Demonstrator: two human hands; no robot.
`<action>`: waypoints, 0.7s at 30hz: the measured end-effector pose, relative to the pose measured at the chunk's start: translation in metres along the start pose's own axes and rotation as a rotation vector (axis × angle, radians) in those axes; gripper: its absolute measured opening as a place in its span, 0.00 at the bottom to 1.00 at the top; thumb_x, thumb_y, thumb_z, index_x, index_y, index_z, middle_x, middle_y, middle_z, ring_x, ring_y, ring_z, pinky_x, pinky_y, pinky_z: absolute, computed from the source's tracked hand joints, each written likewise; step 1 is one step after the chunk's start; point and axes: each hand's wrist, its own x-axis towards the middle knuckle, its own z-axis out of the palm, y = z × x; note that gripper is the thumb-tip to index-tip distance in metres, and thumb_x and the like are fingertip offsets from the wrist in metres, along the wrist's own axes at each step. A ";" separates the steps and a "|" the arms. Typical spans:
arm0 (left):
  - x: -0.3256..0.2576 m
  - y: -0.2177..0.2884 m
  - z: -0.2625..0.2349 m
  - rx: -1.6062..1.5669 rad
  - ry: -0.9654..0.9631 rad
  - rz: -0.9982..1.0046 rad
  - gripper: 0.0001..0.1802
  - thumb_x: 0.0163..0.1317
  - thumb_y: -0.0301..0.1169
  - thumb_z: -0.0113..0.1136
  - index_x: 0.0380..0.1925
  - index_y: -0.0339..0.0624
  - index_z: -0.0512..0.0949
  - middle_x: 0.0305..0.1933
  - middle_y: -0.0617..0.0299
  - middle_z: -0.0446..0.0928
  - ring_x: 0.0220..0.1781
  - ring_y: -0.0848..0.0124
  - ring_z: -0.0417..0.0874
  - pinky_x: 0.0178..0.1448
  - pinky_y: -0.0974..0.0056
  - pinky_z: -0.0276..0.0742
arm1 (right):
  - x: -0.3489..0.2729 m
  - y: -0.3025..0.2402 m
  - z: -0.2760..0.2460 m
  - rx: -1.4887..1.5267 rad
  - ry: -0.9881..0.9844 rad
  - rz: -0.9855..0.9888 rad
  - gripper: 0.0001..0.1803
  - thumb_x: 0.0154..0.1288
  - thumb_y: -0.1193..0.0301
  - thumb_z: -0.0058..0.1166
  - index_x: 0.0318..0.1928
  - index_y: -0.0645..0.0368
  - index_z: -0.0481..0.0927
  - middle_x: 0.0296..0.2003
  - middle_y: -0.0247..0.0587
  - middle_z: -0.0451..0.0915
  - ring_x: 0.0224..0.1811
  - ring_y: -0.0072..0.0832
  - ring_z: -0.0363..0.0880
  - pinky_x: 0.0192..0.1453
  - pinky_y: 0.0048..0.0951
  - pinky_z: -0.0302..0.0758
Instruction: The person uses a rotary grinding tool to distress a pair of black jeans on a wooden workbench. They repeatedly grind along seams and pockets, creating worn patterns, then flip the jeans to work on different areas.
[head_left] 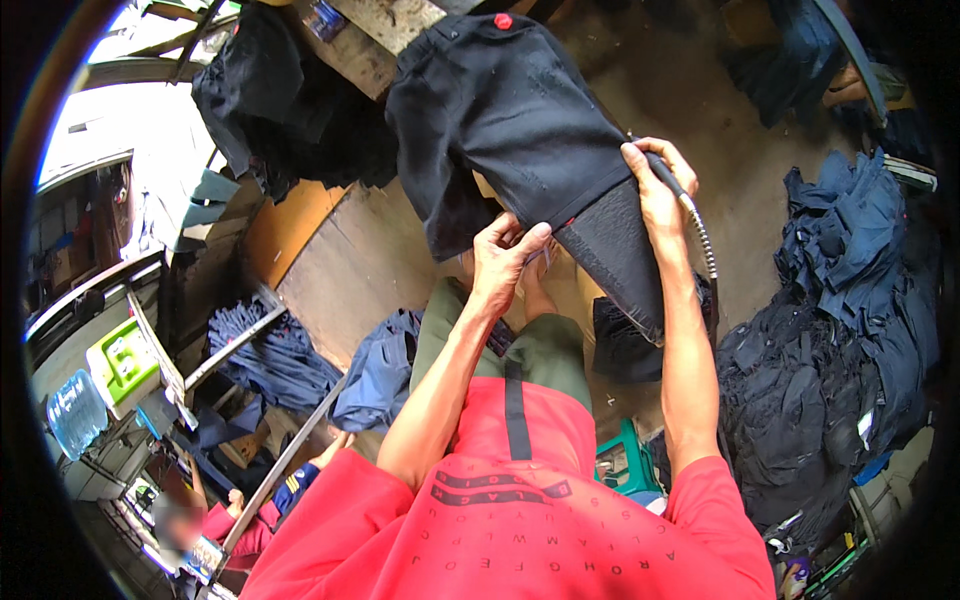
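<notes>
A pair of black shorts is spread out in front of me, one leg drawn over a dark, worn, tapered board. At the hem of that leg, my left hand pinches the cloth between thumb and fingers. A small red mark shows on the hem next to it. My right hand is closed around a dark pen-like tool with a striped cord trailing down past the wrist. The tool's tip is near the right edge of the leg. Another red spot sits at the top of the shorts.
More black garments hang at the upper left. Large piles of dark clothes fill the right side, and blue ones lie at lower left. A green stool stands beside me. Another person is at the lower left.
</notes>
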 end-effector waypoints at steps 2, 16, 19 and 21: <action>-0.002 -0.004 -0.001 -0.081 -0.014 0.125 0.13 0.69 0.28 0.79 0.47 0.36 0.85 0.46 0.64 0.89 0.47 0.78 0.85 0.58 0.67 0.81 | 0.002 0.003 0.000 0.012 0.003 0.043 0.12 0.68 0.68 0.79 0.46 0.61 0.91 0.29 0.26 0.83 0.31 0.13 0.76 0.36 0.20 0.72; -0.011 0.011 0.006 0.062 0.115 0.140 0.16 0.67 0.21 0.79 0.51 0.32 0.83 0.41 0.64 0.89 0.43 0.80 0.87 0.49 0.71 0.84 | -0.088 -0.028 -0.007 -0.079 -0.254 -0.539 0.17 0.67 0.77 0.65 0.54 0.72 0.88 0.45 0.59 0.92 0.50 0.49 0.95 0.61 0.45 0.90; -0.012 0.009 0.003 0.126 0.103 0.135 0.09 0.68 0.20 0.77 0.47 0.31 0.90 0.46 0.65 0.91 0.46 0.81 0.86 0.53 0.70 0.83 | -0.093 -0.015 -0.007 -0.156 -0.358 -0.658 0.16 0.60 0.80 0.64 0.49 0.71 0.90 0.42 0.57 0.92 0.51 0.51 0.95 0.66 0.54 0.89; -0.012 0.007 0.002 0.156 0.097 0.163 0.10 0.68 0.20 0.77 0.48 0.32 0.89 0.45 0.65 0.91 0.46 0.81 0.86 0.52 0.70 0.83 | -0.094 -0.010 -0.006 -0.166 -0.356 -0.663 0.17 0.57 0.81 0.65 0.49 0.71 0.90 0.42 0.55 0.92 0.53 0.50 0.95 0.67 0.55 0.88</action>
